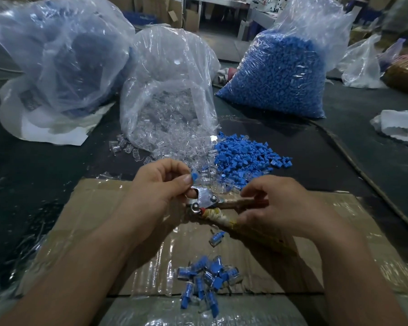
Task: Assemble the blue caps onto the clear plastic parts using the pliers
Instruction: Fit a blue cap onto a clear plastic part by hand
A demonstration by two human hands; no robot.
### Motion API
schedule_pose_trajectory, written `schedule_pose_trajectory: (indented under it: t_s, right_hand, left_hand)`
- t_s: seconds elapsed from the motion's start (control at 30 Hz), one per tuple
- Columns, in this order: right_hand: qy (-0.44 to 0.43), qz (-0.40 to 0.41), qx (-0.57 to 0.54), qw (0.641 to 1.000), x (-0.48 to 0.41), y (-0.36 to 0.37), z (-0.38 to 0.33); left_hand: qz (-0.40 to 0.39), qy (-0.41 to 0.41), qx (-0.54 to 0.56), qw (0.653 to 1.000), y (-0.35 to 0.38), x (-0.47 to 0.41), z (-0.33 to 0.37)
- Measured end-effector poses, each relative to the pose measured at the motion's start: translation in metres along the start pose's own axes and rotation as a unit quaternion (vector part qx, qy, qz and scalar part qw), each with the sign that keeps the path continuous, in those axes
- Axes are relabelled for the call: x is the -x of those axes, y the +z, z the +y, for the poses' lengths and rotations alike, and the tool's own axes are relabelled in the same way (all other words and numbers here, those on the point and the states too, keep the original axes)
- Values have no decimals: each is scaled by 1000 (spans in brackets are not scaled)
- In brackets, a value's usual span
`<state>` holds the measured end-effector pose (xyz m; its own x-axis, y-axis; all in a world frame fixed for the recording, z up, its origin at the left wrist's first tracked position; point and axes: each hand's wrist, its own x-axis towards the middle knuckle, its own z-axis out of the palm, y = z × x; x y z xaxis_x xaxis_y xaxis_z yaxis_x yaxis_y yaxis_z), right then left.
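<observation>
My left hand pinches a small blue cap between thumb and fingertips, right above the metal head of the pliers. My right hand grips the tape-wrapped pliers handles, which point right. One assembled blue-and-clear piece is in mid-air below the pliers. A heap of assembled pieces lies on the cardboard in front of me. Loose blue caps and clear plastic parts lie in piles just beyond my hands.
An open bag of clear parts stands behind the piles, a full bag of blue caps at the back right, another large bag at the back left. White plastic lies at the right edge. A cable crosses the dark tabletop.
</observation>
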<state>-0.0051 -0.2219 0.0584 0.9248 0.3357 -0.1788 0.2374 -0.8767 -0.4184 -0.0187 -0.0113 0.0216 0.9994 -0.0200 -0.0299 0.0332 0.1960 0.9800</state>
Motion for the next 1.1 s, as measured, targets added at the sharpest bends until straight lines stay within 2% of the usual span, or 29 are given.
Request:
schedule_pose_trajectory:
  t_s: [0.13,0.3,0.4,0.57,0.7,0.83,1.1]
  right_hand:
    - [9,-70,84,994,-2,5,-2]
    - [0,-73,117,990,-6,12,-4]
    - [8,-55,113,992,-7,13,-6]
    - [4,31,159,987,-13,24,-12]
    - [16,44,129,991,-16,26,-7]
    - [2,97,105,990,-15,22,-1]
    - [-34,158,-45,986,-11,26,-10]
  left_hand:
    - [15,23,-30,999,0,-2,1]
    - [13,33,-40,999,0,-2,3]
    - [21,34,-51,998,-1,-2,2]
    - [40,42,-46,997,-4,-3,1]
    - [47,47,-36,997,-4,-4,1]
    - [61,53,-25,996,-4,-5,0]
    - [68,78,-48,994,-1,-3,3]
